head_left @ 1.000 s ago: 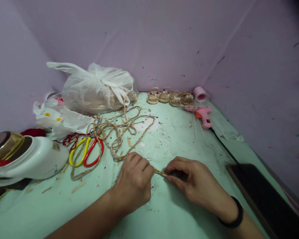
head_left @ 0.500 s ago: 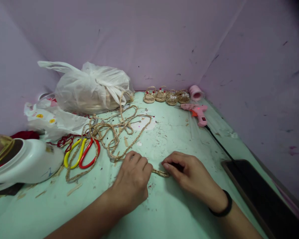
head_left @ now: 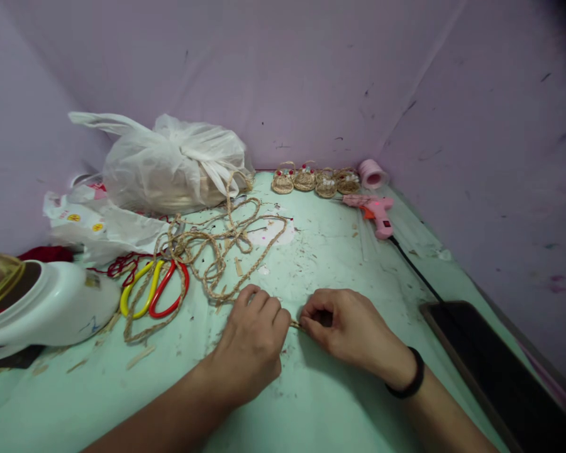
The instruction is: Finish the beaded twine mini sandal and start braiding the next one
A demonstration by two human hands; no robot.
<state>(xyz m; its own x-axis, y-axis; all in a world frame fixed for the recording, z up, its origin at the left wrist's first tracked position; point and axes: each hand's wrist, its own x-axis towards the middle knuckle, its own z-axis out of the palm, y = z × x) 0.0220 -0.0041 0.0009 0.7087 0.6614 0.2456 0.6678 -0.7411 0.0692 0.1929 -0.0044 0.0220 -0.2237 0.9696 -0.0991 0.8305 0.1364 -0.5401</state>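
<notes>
**Grip.** Your left hand (head_left: 252, 343) is curled shut on the braided cord (head_left: 226, 251). Your right hand (head_left: 353, 330) pinches the same cord's end between thumb and forefinger. Only a short stretch of cord shows between the two hands.

**Location.** The held end lies low over the surface (head_left: 321, 264), to the right of the scissors (head_left: 155, 289) and a little nearer you. The rest of the cord runs back in loose loops beyond the scissors and across their handles.

**Risks, as judged.**
- The slack crosses the scissors, so a firm pull could drag them or tighten the loops into a knot.
- The span between your hands is very short. If either pinch slips, the braid end may fray or loosen.
- The glue gun (head_left: 375, 211) lies far right of the scissors and beyond them, with its black cable (head_left: 415, 267) running back toward you. A sweeping right forearm could catch the cable and tug the gun.
- Scraps are scattered over the surface around the scissors and could catch in the braid.

**Writing.** The crumpled wrapper (head_left: 87, 220) beyond the scissors, to their left, carries red and yellow marks, too small to read. The white container (head_left: 51, 302) left of the scissors bears a small label, also illegible. No brand can be made out on the glue gun.
</notes>
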